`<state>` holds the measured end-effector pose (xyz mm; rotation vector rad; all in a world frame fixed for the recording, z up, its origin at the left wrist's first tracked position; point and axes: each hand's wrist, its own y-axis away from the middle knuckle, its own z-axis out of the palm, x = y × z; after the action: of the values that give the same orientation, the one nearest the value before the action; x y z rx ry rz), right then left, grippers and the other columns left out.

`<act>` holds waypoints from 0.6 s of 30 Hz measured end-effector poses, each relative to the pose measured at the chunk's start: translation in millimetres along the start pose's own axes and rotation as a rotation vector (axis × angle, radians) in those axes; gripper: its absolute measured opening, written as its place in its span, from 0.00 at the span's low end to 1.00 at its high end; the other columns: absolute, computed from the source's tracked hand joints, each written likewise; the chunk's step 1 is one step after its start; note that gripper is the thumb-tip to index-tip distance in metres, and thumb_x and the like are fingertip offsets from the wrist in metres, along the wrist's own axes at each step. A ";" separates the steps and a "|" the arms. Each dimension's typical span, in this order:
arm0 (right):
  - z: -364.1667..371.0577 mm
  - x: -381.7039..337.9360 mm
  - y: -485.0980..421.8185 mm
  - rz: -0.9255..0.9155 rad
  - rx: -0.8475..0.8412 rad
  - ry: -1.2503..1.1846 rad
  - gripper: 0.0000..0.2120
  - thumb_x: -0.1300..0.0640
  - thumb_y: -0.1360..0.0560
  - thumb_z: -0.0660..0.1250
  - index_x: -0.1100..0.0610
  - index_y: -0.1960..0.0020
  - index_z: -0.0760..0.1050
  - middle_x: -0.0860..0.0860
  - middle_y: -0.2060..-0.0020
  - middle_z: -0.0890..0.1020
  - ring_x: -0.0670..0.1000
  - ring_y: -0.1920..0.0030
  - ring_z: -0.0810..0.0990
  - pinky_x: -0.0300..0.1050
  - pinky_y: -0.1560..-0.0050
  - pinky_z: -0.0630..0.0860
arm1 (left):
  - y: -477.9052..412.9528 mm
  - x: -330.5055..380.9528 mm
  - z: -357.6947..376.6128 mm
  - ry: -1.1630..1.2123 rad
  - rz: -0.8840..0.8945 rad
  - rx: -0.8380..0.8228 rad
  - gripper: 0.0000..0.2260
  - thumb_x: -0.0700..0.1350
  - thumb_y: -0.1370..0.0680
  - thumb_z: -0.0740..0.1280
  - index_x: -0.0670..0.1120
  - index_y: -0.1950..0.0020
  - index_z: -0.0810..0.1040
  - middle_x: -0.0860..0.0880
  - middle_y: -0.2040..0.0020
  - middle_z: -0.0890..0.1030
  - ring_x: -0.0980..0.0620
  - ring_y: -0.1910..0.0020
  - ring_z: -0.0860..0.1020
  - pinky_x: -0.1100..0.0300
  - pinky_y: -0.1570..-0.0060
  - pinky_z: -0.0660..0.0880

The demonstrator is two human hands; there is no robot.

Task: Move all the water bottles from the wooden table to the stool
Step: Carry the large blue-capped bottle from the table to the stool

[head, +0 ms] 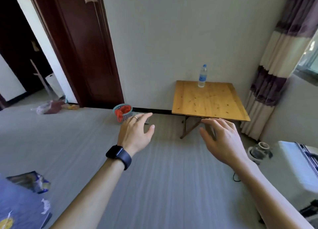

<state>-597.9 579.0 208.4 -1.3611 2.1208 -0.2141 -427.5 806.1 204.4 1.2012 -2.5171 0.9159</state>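
Observation:
One clear water bottle (202, 76) with a blue cap and blue label stands upright near the far edge of the small wooden table (209, 103), against the white wall. My left hand (136, 130), with a ring and a dark watch on the wrist, is stretched forward over the floor, fingers spread and empty. My right hand (222, 139) reaches out just below the table's near edge, fingers apart, holding nothing. Both hands are well short of the bottle. No stool is in view.
A teal basket (122, 111) with a red bag sits on the floor by the dark door. Bags (49, 107) lie near the doorway. A striped curtain (273, 70) hangs right of the table. A glass jar (259, 151) and a white appliance (297, 163) stand at right.

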 end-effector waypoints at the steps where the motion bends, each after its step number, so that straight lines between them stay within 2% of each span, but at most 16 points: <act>1: 9.1 2.0 -10.9 0.013 0.000 -0.008 0.18 0.42 0.22 0.63 0.47 0.35 0.76 0.44 0.38 0.79 0.53 0.30 0.68 0.45 0.30 0.62 | -13.2 -6.0 5.9 0.002 0.004 -0.007 0.20 0.49 0.23 0.70 0.51 0.32 0.77 0.49 0.37 0.79 0.47 0.38 0.76 0.57 0.38 0.69; 6: 69.1 23.8 -93.8 0.061 0.030 -0.038 0.17 0.45 0.21 0.65 0.46 0.34 0.75 0.44 0.37 0.79 0.53 0.30 0.67 0.42 0.33 0.60 | -110.1 -47.1 57.8 -0.007 0.023 -0.030 0.20 0.49 0.23 0.70 0.51 0.32 0.77 0.49 0.36 0.79 0.48 0.37 0.75 0.57 0.37 0.69; 9: 105.3 44.2 -152.6 0.095 0.002 -0.084 0.17 0.44 0.21 0.65 0.46 0.34 0.75 0.44 0.38 0.79 0.54 0.29 0.66 0.46 0.33 0.64 | -168.3 -65.9 93.8 -0.009 0.009 -0.068 0.20 0.50 0.23 0.70 0.52 0.31 0.76 0.50 0.36 0.78 0.49 0.36 0.74 0.59 0.36 0.67; 14: 162.4 62.0 -244.0 0.141 -0.045 -0.156 0.18 0.44 0.21 0.64 0.46 0.33 0.75 0.43 0.38 0.79 0.51 0.30 0.65 0.39 0.37 0.60 | -246.3 -105.2 130.1 -0.026 -0.027 -0.093 0.19 0.50 0.23 0.70 0.52 0.32 0.77 0.51 0.37 0.79 0.48 0.37 0.75 0.56 0.36 0.69; 18: 209.3 68.7 -304.3 0.150 -0.127 -0.178 0.18 0.44 0.21 0.64 0.46 0.32 0.74 0.43 0.38 0.78 0.51 0.30 0.64 0.38 0.37 0.60 | -299.6 -144.3 156.5 -0.063 -0.091 -0.136 0.19 0.51 0.23 0.69 0.52 0.31 0.76 0.51 0.36 0.78 0.48 0.37 0.75 0.56 0.36 0.69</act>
<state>-264.8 416.9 145.9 -1.2346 2.1031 0.1001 -94.8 658.5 153.1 1.3081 -2.5036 0.6835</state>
